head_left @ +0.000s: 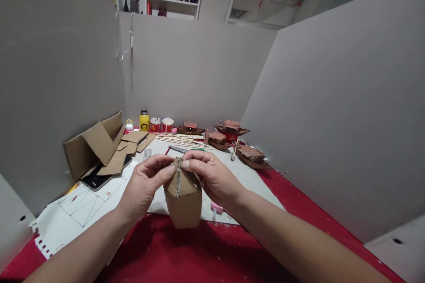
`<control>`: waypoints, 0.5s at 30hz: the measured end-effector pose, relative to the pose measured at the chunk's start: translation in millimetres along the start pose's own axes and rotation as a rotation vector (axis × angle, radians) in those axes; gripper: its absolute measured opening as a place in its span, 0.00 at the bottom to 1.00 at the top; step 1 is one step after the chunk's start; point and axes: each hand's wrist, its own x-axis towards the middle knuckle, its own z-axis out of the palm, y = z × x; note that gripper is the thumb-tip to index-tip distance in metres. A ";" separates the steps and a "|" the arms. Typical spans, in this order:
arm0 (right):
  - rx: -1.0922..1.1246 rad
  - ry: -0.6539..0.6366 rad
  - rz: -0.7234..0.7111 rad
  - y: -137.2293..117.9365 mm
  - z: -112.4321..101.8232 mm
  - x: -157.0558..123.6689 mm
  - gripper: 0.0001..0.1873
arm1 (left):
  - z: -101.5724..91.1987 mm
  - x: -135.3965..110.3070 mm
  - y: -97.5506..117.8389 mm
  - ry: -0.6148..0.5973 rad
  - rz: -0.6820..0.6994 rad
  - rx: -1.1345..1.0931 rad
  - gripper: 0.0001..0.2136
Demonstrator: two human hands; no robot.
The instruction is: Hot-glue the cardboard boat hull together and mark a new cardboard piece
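Both my hands hold a small folded cardboard piece (183, 201) shaped like a little box with a ridged top, just above the red table. My left hand (146, 185) pinches the left side of its top seam with thumb and fingers closed. My right hand (209, 174) pinches the right side of the same seam, fingers curled over it. The corrugated edge of the cardboard shows between my fingertips.
White paper sheets (83, 208) with drawn lines lie on the red tablecloth (206, 252). Cardboard scraps (106, 146) and a phone (96, 180) lie at left. Behind are a yellow bottle (144, 120), paper cups (168, 124), wooden sticks (179, 139) and several model boats (232, 129). Grey partition boards (332, 110) enclose the table.
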 end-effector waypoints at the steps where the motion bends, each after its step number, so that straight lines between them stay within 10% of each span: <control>1: -0.003 0.026 -0.026 -3.5 -1.5 1.6 0.07 | -1.4 2.0 1.3 0.027 0.024 0.025 0.11; 9: -0.318 0.425 -0.770 -29.3 -25.5 12.7 0.05 | -20.5 22.6 0.4 0.364 0.034 -0.052 0.12; 12: -0.735 0.317 -1.153 -16.1 -24.1 8.0 0.03 | -13.9 19.0 -10.7 0.283 -0.115 -0.027 0.15; 15: -1.064 0.157 -1.272 2.6 -18.7 3.5 0.04 | 1.2 7.3 -19.5 0.217 0.046 0.210 0.14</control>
